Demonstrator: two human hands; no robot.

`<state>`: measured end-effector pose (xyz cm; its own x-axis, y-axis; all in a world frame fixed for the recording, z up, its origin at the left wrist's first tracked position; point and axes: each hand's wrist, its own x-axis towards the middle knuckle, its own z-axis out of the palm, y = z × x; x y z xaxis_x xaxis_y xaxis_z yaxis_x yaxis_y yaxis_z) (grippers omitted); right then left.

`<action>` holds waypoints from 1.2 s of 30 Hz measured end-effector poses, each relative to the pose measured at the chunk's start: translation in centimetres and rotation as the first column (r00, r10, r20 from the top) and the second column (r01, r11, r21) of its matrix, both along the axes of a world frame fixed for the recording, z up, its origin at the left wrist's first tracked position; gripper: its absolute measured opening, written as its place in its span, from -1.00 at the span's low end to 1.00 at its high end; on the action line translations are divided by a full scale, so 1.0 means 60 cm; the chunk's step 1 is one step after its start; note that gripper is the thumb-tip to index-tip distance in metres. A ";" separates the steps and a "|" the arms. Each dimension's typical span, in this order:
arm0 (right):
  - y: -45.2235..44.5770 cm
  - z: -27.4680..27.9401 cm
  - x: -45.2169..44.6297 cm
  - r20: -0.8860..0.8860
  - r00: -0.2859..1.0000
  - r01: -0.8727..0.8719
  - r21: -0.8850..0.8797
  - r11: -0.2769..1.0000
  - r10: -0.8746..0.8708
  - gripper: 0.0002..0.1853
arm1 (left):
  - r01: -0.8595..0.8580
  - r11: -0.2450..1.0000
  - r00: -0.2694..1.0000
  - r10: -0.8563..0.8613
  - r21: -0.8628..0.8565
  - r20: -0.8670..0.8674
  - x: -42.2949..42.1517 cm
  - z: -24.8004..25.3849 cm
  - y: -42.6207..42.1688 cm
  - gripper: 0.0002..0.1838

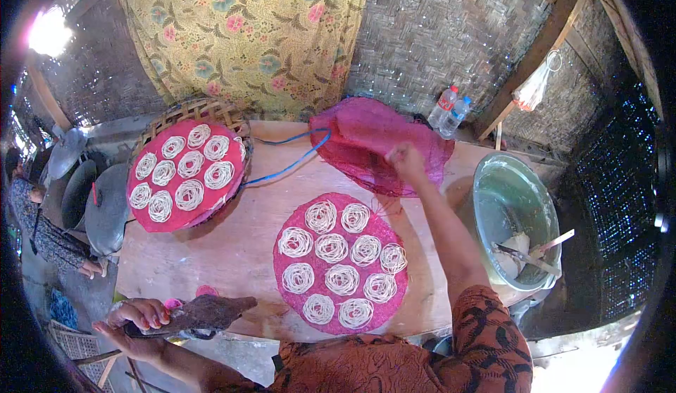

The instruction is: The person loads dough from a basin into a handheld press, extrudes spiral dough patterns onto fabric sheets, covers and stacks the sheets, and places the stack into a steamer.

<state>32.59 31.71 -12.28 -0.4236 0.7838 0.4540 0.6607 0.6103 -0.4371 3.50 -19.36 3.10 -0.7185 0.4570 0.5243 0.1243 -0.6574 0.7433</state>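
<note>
My left hand [141, 325] is at the lower left, fingers curled round a dark brown, elongated object [211, 314] whose narrow end points right; its kind is unclear. At the back of the table, my right hand [406, 159] pinches a pink mesh sheet [355, 140] from a loose pile. Nearer me lies a round pink mesh sheet [325, 251] bearing several coils of pale noodle-like strands [341, 280]. A similar loaded round sheet [176, 220] rests on a woven bamboo basket [151, 129] to the left.
A large green basin [482, 203] with a pale lump and sticks inside stands at the right. Two plastic bottles [451, 115] are by the woven wall. A blue strap [292, 168] crosses the wooden table [246, 252]. At far left are dark pans [105, 210] and a person [46, 231].
</note>
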 end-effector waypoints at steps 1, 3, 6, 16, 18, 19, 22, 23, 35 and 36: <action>0.000 0.028 0.000 -0.119 0.990 -0.063 0.125 0.990 0.078 -0.83 | 0.011 1.000 1.000 -0.011 0.009 -0.009 -0.001 0.000 0.001 -0.23; -0.025 0.111 -0.011 -0.192 0.968 -0.139 0.122 0.983 0.161 -0.87 | 0.026 0.999 1.000 -0.026 0.024 -0.006 0.000 0.001 0.001 -0.23; -0.100 0.219 -0.015 -0.223 0.930 -0.263 0.155 0.952 0.293 -0.90 | 0.063 0.998 0.998 -0.063 0.009 0.026 -0.005 -0.003 -0.008 -0.22; -0.420 0.255 0.036 0.499 0.727 -0.581 0.081 0.810 0.472 -0.50 | 0.096 0.995 0.995 -0.096 0.012 0.016 0.003 0.001 -0.024 -0.21; -0.462 0.201 0.054 0.524 0.666 -0.644 0.044 0.764 0.531 -0.47 | 0.077 0.997 0.995 -0.077 0.002 0.058 0.004 -0.001 -0.028 -0.22; -0.480 0.168 0.064 0.525 0.663 -0.646 0.041 0.763 0.533 -0.47 | 0.075 0.997 0.995 -0.075 0.001 0.061 0.002 -0.002 -0.032 -0.22; -0.526 0.087 0.080 0.521 0.637 -0.613 -0.105 0.783 0.569 -0.42 | 0.066 0.998 0.997 -0.066 -0.008 0.046 -0.001 0.000 -0.033 -0.23; -0.542 0.073 0.078 0.439 0.691 -0.596 -0.102 0.796 0.574 -0.48 | 0.087 0.996 0.995 -0.087 0.003 0.045 -0.001 0.000 -0.033 -0.23; -0.568 0.117 0.055 0.209 0.897 -0.418 0.110 0.902 0.391 -0.50 | 0.133 0.991 0.991 -0.133 -0.021 -0.033 0.003 0.002 -0.034 -0.26; -0.580 0.114 0.048 0.255 0.879 -0.441 0.110 0.891 0.404 -0.49 | 0.117 0.993 0.992 -0.117 -0.010 -0.041 0.004 0.002 -0.035 -0.27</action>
